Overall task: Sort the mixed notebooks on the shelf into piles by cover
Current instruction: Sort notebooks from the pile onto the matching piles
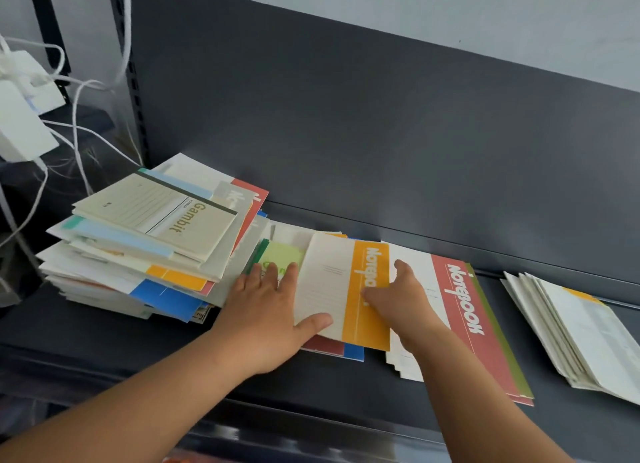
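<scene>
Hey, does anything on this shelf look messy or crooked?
The tall mixed stack at left is splayed, notebooks jutting at different angles, Gambit notebook skewed on top. The right pile is fanned out.

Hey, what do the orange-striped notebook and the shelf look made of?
Orange-striped notebook: likely thin matte card over paper; dull, glare-free surface, slim edge. Shelf: probably painted sheet metal, dark grey satin, given its slotted upright.
</scene>
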`<state>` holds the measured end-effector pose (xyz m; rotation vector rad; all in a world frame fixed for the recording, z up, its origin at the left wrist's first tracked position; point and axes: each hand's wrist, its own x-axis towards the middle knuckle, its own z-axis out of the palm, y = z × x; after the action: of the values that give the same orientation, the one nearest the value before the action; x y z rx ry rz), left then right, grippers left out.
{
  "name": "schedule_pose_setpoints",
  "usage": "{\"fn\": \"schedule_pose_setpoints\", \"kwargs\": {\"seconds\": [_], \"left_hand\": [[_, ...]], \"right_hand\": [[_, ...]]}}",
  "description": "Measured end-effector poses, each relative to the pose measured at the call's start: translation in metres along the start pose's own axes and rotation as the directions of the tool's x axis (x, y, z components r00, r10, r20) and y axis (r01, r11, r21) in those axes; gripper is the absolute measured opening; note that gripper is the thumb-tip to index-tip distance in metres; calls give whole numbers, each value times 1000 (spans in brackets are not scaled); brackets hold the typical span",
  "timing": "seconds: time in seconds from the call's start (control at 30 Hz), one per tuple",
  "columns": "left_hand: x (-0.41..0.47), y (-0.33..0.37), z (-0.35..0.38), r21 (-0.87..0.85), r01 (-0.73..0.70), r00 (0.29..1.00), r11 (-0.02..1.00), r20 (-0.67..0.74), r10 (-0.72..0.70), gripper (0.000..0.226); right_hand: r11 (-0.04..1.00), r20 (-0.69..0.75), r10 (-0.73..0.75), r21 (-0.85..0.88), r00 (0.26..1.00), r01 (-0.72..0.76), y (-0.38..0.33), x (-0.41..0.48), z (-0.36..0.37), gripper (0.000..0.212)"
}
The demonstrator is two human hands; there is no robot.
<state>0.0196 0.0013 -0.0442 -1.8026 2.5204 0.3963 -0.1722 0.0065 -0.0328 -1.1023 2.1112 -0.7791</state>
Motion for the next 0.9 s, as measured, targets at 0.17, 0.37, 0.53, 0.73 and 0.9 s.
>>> {"fn": "schedule_pose_setpoints", "kwargs": {"seconds": [0.17,0.37,0.53,0.73,0.9], "left_hand": [[7,3,-3,-108,37,998,993,-54,-43,99],[15,7,-2,-168,77,996,983,-22,-82,91],[23,6,-2,-234,116,991,965,-32,-127,89],[27,14,-3,-411,87,996,907,26,-83,88],[28,11,-5,-485,73,995,872,-19,-93,79]], "right_hand": [[991,81,63,113,995,-72,-6,-2,6,66],[992,125,51,105,991,-65,-9,-6,9,60],[993,143,24,108,989,-40,-11,-9,8,53],[998,149,-1,62,989,-8,-13,-8,8,47],[996,137,6,92,991,-19,-11,-7,4,50]]}}
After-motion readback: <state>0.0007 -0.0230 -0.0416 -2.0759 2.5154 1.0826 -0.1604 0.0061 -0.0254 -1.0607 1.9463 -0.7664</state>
